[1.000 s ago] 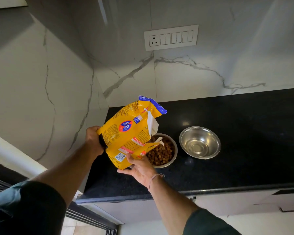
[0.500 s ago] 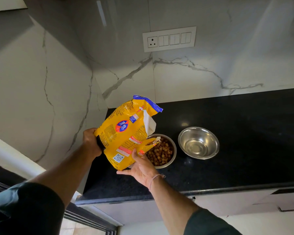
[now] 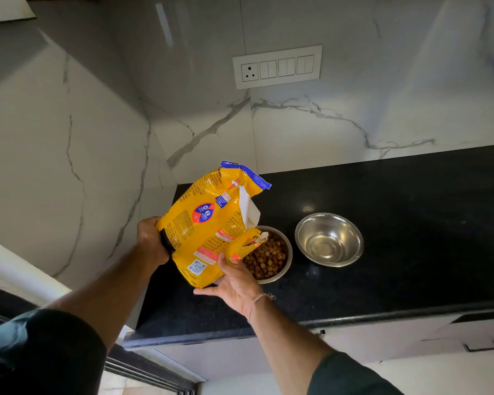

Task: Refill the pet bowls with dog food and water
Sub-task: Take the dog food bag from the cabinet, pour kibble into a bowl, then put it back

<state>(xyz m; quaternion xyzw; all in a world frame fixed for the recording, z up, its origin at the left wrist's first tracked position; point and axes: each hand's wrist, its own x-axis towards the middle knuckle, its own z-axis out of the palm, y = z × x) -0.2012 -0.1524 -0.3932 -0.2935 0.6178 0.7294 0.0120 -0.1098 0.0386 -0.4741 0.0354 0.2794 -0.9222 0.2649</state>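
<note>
A yellow dog food bag (image 3: 208, 223) with a blue torn top hangs tilted above the left steel bowl (image 3: 285, 269), which holds brown kibble (image 3: 265, 259). My left hand (image 3: 150, 240) grips the bag's left edge. My right hand (image 3: 234, 283) holds the bag's lower side from beneath, thumb on its front, fingers hidden behind it. The bag's opening points down at the kibble bowl. To the right stands a second steel bowl (image 3: 330, 239) with no food in it; its shiny bottom may hold water, which I cannot tell.
Both bowls sit on a black granite counter (image 3: 397, 252) in a corner of white marble walls. A white switch and socket plate (image 3: 277, 67) is on the back wall. The counter's front edge (image 3: 354, 317) runs below the bowls, with cabinet fronts underneath.
The bag has tipped back slightly, its top a little more upright. Both hands keep their hold in nearly the same place.
</note>
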